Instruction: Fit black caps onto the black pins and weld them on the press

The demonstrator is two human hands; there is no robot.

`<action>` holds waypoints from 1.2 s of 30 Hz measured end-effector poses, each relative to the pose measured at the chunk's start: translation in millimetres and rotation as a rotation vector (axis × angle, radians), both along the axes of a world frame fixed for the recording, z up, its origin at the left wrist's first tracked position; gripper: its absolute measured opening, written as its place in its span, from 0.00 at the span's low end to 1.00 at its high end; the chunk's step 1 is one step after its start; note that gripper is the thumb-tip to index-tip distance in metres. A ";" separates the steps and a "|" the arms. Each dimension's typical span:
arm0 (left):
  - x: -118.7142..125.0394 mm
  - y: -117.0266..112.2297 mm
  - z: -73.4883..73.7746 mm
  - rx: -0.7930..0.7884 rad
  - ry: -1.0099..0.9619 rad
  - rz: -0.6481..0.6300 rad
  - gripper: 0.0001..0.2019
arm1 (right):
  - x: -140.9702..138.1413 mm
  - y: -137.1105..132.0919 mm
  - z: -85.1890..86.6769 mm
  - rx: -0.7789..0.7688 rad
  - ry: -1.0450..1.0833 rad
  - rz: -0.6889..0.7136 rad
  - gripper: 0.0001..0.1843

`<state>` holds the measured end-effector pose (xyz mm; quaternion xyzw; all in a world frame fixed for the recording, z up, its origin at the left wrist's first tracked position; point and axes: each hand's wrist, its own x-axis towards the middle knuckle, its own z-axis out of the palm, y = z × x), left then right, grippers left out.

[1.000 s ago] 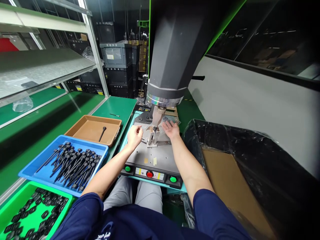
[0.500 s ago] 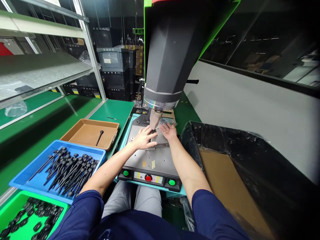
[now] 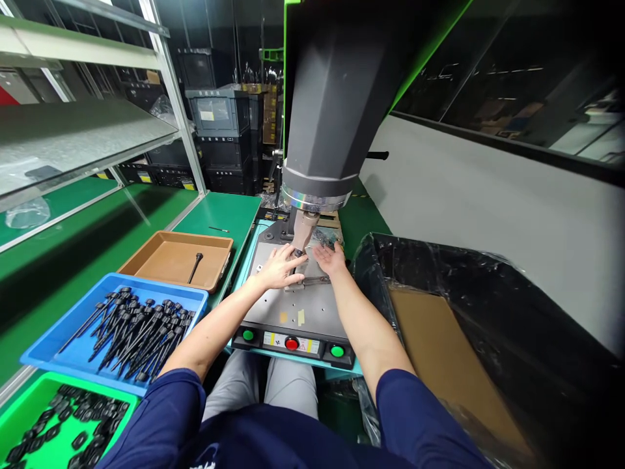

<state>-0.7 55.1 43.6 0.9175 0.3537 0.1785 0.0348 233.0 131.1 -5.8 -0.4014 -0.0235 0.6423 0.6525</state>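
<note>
Over the grey metal plate [image 3: 278, 306] of a bench machine, both of my hands flank the machine's pale tapered tip [image 3: 305, 229]. My left hand [image 3: 280, 267] is spread, palm down, with its fingers beside a small dark part [image 3: 299, 253] directly under the tip; whether the fingertips touch it I cannot tell. To the right of the tip, my right hand [image 3: 331, 258] lies palm up with its fingers apart and nothing in it. Between the hands, a metal fixture [image 3: 315, 281] shows on the plate, partly hidden by my left hand.
At left are a brown tray [image 3: 146, 251] with one black stemmed part [image 3: 195, 267], a blue tray [image 3: 43, 355] of similar parts and a green bin [image 3: 53, 449] of small black pieces. Green buttons [image 3: 337, 351] flank a red button [image 3: 291, 343]. A plastic-lined box [image 3: 424, 319] stands right.
Both hands stay almost in place beside the tip, with my right hand's fingers opened slightly more. The whole view has shifted a little.
</note>
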 end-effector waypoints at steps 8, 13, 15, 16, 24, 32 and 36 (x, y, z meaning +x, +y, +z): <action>-1.6 -4.4 6.0 0.123 0.006 -0.033 0.32 | 6.9 -23.8 -6.0 -0.027 -0.020 -0.020 0.36; -1.3 -5.3 11.2 0.166 0.065 -0.085 0.31 | 10.6 -36.6 -3.2 -0.035 -0.010 -0.049 0.33; -1.2 -4.5 10.2 0.161 0.100 -0.099 0.30 | 10.7 -42.9 -2.2 -0.035 0.008 -0.064 0.30; -1.3 -4.0 9.2 0.158 0.117 -0.105 0.30 | 10.3 -46.6 -2.2 -0.035 0.018 -0.073 0.29; -2.2 -4.1 6.6 0.120 0.173 -0.112 0.29 | 1.9 -90.5 -13.2 -0.027 0.101 -0.130 0.15; -1.8 -7.9 7.7 0.091 0.122 -0.069 0.32 | -1.6 -139.2 -14.8 0.009 0.117 -0.101 0.09; -3.5 -11.9 9.2 0.082 0.109 -0.073 0.34 | -1.7 -160.3 -12.2 0.032 0.115 -0.090 0.09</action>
